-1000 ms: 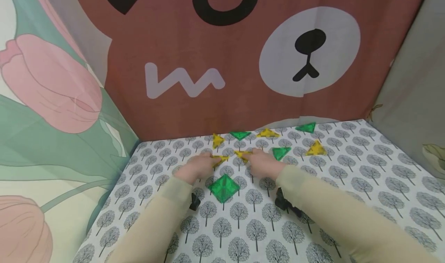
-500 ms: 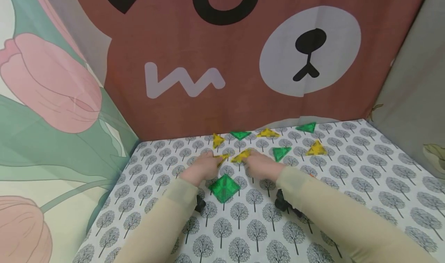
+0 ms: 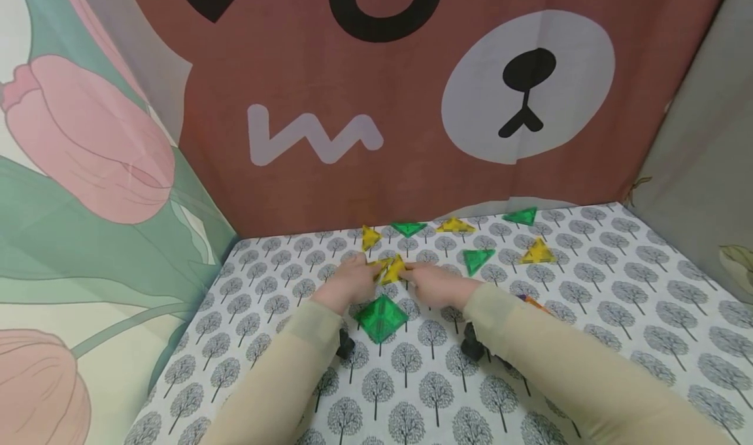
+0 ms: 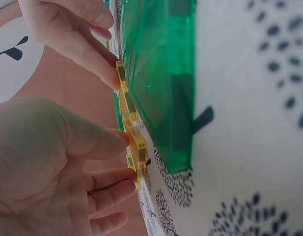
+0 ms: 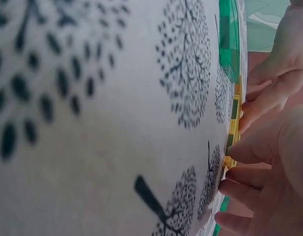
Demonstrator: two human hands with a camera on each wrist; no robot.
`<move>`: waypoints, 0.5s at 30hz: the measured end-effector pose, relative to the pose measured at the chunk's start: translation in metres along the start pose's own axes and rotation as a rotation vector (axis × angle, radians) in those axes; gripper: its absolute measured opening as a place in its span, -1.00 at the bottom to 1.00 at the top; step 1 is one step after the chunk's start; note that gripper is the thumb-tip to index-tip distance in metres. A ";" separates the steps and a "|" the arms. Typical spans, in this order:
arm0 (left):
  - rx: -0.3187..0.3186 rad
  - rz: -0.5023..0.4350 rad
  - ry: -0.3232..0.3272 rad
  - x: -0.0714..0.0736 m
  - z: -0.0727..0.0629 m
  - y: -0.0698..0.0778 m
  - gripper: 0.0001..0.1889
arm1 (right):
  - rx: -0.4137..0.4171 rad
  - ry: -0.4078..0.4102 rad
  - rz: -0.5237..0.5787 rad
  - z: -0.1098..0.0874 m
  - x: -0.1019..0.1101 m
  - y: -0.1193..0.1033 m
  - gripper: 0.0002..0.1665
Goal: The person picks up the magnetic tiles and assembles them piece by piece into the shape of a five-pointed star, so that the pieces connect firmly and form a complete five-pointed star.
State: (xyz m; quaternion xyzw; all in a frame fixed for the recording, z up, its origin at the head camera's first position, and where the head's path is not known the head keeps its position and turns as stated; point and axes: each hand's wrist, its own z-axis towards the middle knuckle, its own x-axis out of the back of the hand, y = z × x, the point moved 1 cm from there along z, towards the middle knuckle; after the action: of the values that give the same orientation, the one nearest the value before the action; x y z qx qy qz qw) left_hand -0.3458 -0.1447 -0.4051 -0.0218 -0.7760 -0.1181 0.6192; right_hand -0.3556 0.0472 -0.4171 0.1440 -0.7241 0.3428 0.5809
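Two translucent yellow triangular magnetic tiles meet almost edge to edge on the cloth in the head view, the left tile (image 3: 376, 264) and the right tile (image 3: 393, 272). My left hand (image 3: 353, 280) pinches the left one; thumb and fingers show at its edge in the left wrist view, where the tile (image 4: 136, 152) stands thin and edge-on. From the other side my right hand (image 3: 435, 283) grips the right tile by its outer corner, thumb (image 5: 244, 150) on it in the right wrist view. Just nearer than both hands lies a green diamond (image 3: 381, 319) with a seam across it.
Behind the hands lie more triangles: yellow (image 3: 370, 238), green (image 3: 408, 229) and yellow (image 3: 455, 225). Further right are green (image 3: 478, 260), yellow (image 3: 538, 251) and green (image 3: 521, 216) ones. An orange edge (image 3: 536, 304) peeks out beside the right sleeve. Fabric walls (image 3: 294, 190) border the surface.
The right tile has been turned and slid left until it meets the left tile. My left hand has shifted slightly right, and its tile has turned a little.
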 end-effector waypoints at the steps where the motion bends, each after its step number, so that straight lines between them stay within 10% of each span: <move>1: 0.003 0.001 -0.003 0.000 0.000 0.001 -0.35 | 0.005 -0.005 0.002 0.000 0.000 -0.001 -0.40; 15: -0.059 0.006 -0.028 0.003 -0.003 -0.005 -0.45 | -0.072 -0.027 -0.110 0.004 -0.002 -0.007 -0.38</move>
State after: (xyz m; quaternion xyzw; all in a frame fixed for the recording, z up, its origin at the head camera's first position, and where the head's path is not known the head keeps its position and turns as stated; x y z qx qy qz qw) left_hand -0.3447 -0.1505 -0.4024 -0.0441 -0.7806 -0.1386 0.6078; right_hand -0.3538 0.0391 -0.4170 0.1673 -0.7347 0.2821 0.5939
